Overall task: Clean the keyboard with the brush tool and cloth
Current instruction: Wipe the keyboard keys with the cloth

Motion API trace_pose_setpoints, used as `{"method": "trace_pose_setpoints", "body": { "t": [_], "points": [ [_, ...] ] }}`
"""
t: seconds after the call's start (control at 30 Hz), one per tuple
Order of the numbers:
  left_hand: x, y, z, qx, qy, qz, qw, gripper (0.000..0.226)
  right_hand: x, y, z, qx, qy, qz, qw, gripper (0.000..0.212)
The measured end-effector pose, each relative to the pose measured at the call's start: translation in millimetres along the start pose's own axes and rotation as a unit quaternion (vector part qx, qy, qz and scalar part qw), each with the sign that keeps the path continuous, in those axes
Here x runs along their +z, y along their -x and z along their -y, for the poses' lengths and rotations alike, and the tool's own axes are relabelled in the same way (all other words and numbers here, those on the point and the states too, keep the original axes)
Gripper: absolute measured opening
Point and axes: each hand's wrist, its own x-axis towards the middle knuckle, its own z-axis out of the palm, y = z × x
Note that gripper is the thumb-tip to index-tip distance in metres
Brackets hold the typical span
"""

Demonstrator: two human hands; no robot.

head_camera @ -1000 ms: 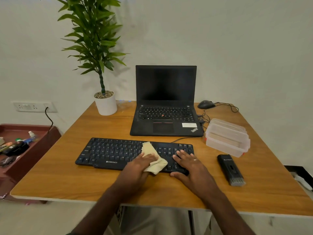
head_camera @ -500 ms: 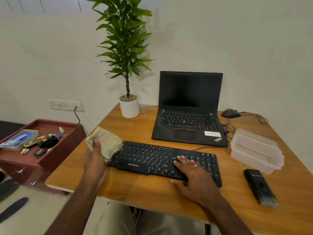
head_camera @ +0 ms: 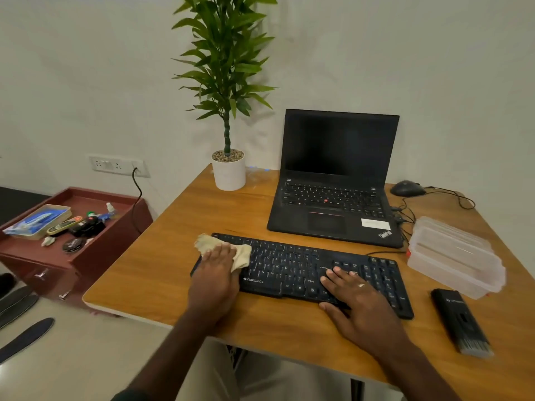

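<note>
A black keyboard (head_camera: 289, 267) lies across the front of the wooden table (head_camera: 162, 256). My left hand (head_camera: 215, 273) presses a beige cloth (head_camera: 242, 256) flat onto the keyboard's left end, with cloth showing on both sides of the fingers. My right hand (head_camera: 356, 299) rests flat on the keys near the right end, fingers spread, holding nothing. The black brush tool (head_camera: 457, 319) lies on the table to the right of the keyboard, bristles toward me, untouched.
An open black laptop (head_camera: 333, 198) stands behind the keyboard, a potted plant (head_camera: 228, 172) to its left. A clear plastic container (head_camera: 454, 256) and a wired mouse (head_camera: 406, 188) sit at the right. A red side cabinet (head_camera: 29, 256) with small items stands left of the table.
My left hand swept the cloth from mid-keyboard off the left end, lifted it, and has now brought it back down onto the left keys. My right hand stayed on the keyboard.
</note>
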Motion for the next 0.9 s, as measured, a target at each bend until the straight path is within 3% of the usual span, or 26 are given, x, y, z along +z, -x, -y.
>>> {"method": "trace_pose_setpoints", "body": {
  "t": [0.13, 0.2, 0.23, 0.3, 0.37, 0.4, 0.43, 0.47, 0.57, 0.67, 0.73, 0.8, 0.9],
  "points": [
    [4.1, 8.3, -30.0, 0.043, -0.001, 0.038, 0.998, 0.049, 1.9, -0.2, 0.8, -0.001, 0.010, -0.008, 1.000, 0.057],
    [-0.5, 4.4, -38.0, 0.001, 0.143, 0.039, 0.989, 0.032, 3.2, 0.9, 0.1, -0.002, 0.011, -0.011, 1.000, 0.057],
    [-6.2, 1.9, -39.0, -0.051, 0.277, 0.032, 0.959, 0.029, 3.3, 1.5, 0.1, -0.002, 0.010, -0.013, 1.000, 0.057],
    [-20.4, -5.3, -33.5, -0.194, 0.509, -0.021, 0.838, 0.027, 2.7, 2.1, 1.0, -0.002, 0.011, -0.014, 1.000, 0.058],
    [-34.1, -8.5, -19.5, -0.284, 0.634, -0.088, 0.714, 0.022, 2.6, 2.6, 1.0, -0.008, 0.022, -0.020, 1.000, 0.057],
    [-41.6, -9.3, -11.9, -0.302, 0.661, -0.120, 0.677, 0.020, 2.3, 2.3, 0.7, -0.008, 0.025, -0.021, 0.999, 0.057],
    [-48.7, -8.8, -3.4, -0.307, 0.668, -0.153, 0.660, 0.020, 2.1, 2.2, 0.3, -0.008, 0.026, -0.020, 0.999, 0.057],
    [-56.9, -7.1, 4.8, -0.303, 0.642, -0.186, 0.679, 0.020, 2.6, 2.1, 0.0, -0.008, 0.026, -0.019, 0.999, 0.058],
    [-68.8, 2.3, 28.6, -0.234, 0.453, -0.268, 0.817, 0.024, 4.3, 1.5, -1.1, -0.006, 0.027, -0.023, 0.999, 0.057],
    [-48.9, 12.8, 40.2, -0.169, 0.324, -0.150, 0.919, 0.032, 5.8, 1.9, -1.3, -0.009, 0.030, -0.026, 0.999, 0.057],
    [-25.9, 18.9, 39.6, -0.097, 0.159, -0.044, 0.981, 0.041, 4.7, 1.2, -1.2, -0.009, 0.013, -0.024, 1.000, 0.058],
    [-10.8, 21.1, 33.8, -0.060, 0.046, -0.019, 0.997, 0.051, 4.0, 1.2, -0.9, -0.011, 0.009, -0.024, 1.000, 0.059],
    [-9.3, 26.6, 14.7, -0.071, -0.001, 0.005, 0.997, 0.053, 2.2, 1.4, 0.1, -0.010, 0.011, -0.017, 1.000, 0.059]
  ]
}}
